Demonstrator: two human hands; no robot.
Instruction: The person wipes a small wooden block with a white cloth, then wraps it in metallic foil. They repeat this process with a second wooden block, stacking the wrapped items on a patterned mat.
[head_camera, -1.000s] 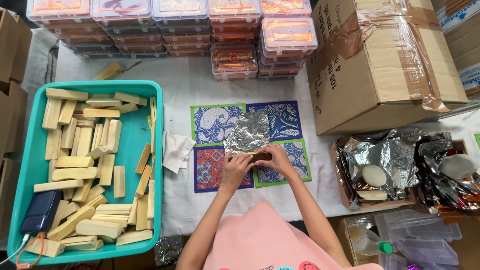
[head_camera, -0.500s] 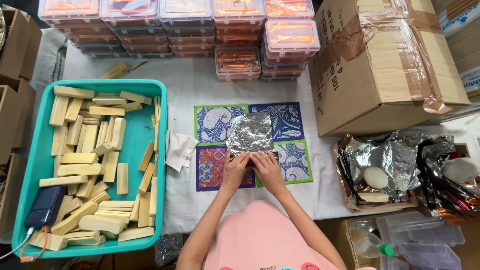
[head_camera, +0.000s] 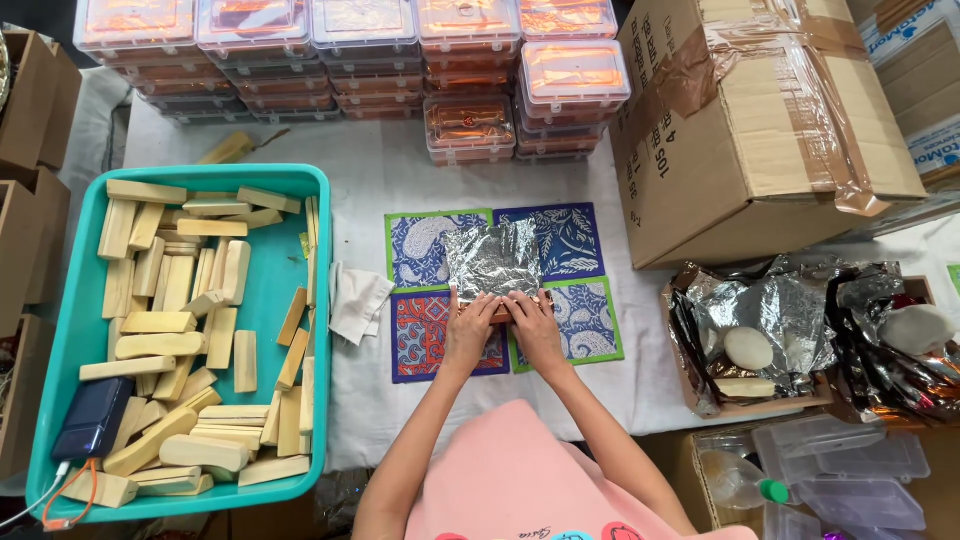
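Observation:
A crinkled sheet of silver foil (head_camera: 492, 260) lies on a patterned mat of blue, red and green squares (head_camera: 560, 240) on the white cloth. My left hand (head_camera: 468, 328) and my right hand (head_camera: 532, 325) press side by side on the foil's near edge, fingers curled over a small brown block (head_camera: 497, 310) that shows only as a sliver between them. Both thumbs and fingertips pinch the foil against the block.
A teal tub (head_camera: 278, 182) of pale bars stands at left, with a dark power bank (head_camera: 92, 418) inside. Stacked clear lidded boxes (head_camera: 470, 125) line the back. A taped cardboard carton (head_camera: 750, 120) sits at right, above crumpled foil and round pale pieces (head_camera: 748, 348). A folded white cloth (head_camera: 355, 300) lies by the mat.
My hands have drawn closer together over the block at the foil's near edge, and the foil now lies more squarely over it.

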